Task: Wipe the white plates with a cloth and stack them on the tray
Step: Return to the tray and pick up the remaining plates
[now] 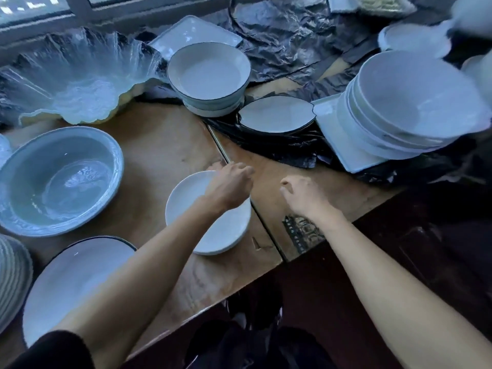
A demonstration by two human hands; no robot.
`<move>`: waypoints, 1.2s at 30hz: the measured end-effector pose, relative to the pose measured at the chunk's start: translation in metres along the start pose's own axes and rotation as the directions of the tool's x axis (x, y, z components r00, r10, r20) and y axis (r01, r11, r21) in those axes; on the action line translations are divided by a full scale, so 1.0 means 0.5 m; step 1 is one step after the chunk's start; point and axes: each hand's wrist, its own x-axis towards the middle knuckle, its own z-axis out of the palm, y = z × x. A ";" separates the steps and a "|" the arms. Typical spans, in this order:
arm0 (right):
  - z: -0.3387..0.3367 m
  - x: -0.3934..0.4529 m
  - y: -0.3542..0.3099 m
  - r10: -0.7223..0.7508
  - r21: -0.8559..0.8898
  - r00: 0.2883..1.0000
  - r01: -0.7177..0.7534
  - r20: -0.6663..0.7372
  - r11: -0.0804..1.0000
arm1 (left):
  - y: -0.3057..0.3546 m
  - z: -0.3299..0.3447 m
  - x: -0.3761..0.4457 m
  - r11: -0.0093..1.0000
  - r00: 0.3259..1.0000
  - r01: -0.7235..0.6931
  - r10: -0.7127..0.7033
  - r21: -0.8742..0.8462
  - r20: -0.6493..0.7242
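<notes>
both forearms over wooden table [165,145]; left hand [229,186] and right hand [302,193] loosely curled, empty

Stacked plates [415,107] on tray [343,139] (far right); basin [57,179] left.

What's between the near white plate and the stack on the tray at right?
Nothing upright. From the white plate, under the left hand, to the stack on the tray lie bare table and crumpled black plastic.

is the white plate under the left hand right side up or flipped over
Right side up: the white plate rests flat on the table, hollow facing up, left hand over its far rim.
</notes>
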 end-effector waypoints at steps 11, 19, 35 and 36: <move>-0.066 -0.271 0.260 0.385 0.057 0.912 -0.381 -0.141 0.923 | 0.301 0.052 0.098 0.917 0.914 -0.385 0.362 0.107 0.185; -0.045 -0.602 0.435 0.589 0.130 0.788 -0.575 -0.178 0.808 | 0.628 0.135 0.016 0.780 0.779 -0.601 0.522 0.174 0.347; 0.028 -1.336 0.662 0.833 0.320 0.498 -0.770 -0.241 0.553 | 1.302 0.264 -0.411 0.423 0.426 -0.900 0.806 0.102 0.411; 0.037 -1.378 0.668 0.852 0.339 0.468 -0.782 -0.235 0.523 | 1.338 0.272 -0.438 0.388 0.388 -0.917 0.817 0.091 0.426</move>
